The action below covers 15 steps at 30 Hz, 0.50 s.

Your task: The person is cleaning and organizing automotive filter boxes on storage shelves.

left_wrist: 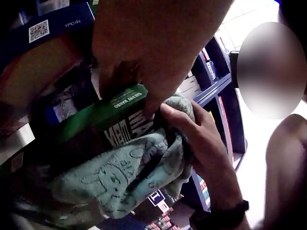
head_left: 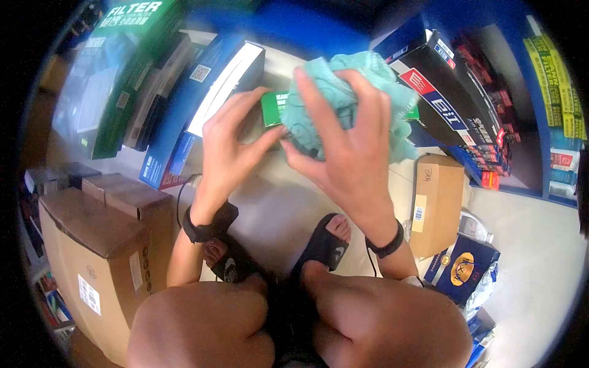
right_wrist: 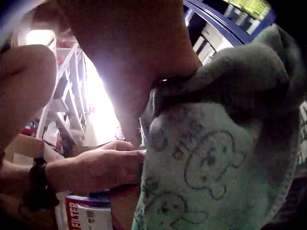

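A narrow green box (head_left: 271,109) with white print is held up in front of the knees. My left hand (head_left: 230,138) pinches its left end between fingers and thumb. Draped over the rest of it is a teal cloth (head_left: 402,101) with line-drawn cartoon animals, which hides most of the box in the head view. My right hand (head_left: 350,144) grips this cloth against the box, fingers spread over the top and thumb at the near side. In the left wrist view the cloth (left_wrist: 115,177) hangs in folds below the printed side of the box (left_wrist: 91,117).
Large filter boxes (head_left: 123,73) in green and blue stand to the left, above brown cartons (head_left: 98,227). At right are a black box (head_left: 442,92), a blue shelf (head_left: 543,122) with stock, a brown carton (head_left: 437,202) and a dark blue box (head_left: 463,267) on the floor.
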Available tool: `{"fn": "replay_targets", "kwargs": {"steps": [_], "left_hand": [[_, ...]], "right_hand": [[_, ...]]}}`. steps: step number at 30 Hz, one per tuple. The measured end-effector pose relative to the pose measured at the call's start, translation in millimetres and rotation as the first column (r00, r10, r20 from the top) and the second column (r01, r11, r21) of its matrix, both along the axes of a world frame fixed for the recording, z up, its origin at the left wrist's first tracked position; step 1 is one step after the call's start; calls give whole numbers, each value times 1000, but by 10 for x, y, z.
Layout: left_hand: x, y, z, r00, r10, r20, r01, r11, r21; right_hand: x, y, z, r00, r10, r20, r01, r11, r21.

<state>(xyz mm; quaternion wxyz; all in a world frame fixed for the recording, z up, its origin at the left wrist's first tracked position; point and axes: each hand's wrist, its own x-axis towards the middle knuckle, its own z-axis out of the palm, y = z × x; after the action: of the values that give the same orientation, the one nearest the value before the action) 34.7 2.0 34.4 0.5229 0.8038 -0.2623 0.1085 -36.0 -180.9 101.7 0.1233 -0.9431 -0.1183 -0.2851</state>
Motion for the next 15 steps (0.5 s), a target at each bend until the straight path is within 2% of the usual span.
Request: {"fn": "replay_targets", "kwargs": {"steps": [3,5,7,11,13,15], "left_hand": [[77,46,20,999,-26,25,26,1000,-5],[78,48,-1,999,-18,28,19,1000,-21],[69,63,-9,997,-57,-61,56,998,-13],[66,74,-21,997,-71,-7,71,997,-3],[55,70,-35,996,-79,-31,77,995,-64],[32,74,-48,996,-80,-26,78,995,-60]], "right_hand": [[-27,-36,35,997,-21,-70,25,998,53],[-52,-178,-24,998,15,-57,-10,997,82],[-36,-217,43,1000,21,0,-21,998,-63],[-63,-172,168,1000,8,-6,-8,988,-155],[-28,-45,119,995,-103,-9,103,995,-2],[20,38,114,995,-100,-22,99,994,-46]]}}
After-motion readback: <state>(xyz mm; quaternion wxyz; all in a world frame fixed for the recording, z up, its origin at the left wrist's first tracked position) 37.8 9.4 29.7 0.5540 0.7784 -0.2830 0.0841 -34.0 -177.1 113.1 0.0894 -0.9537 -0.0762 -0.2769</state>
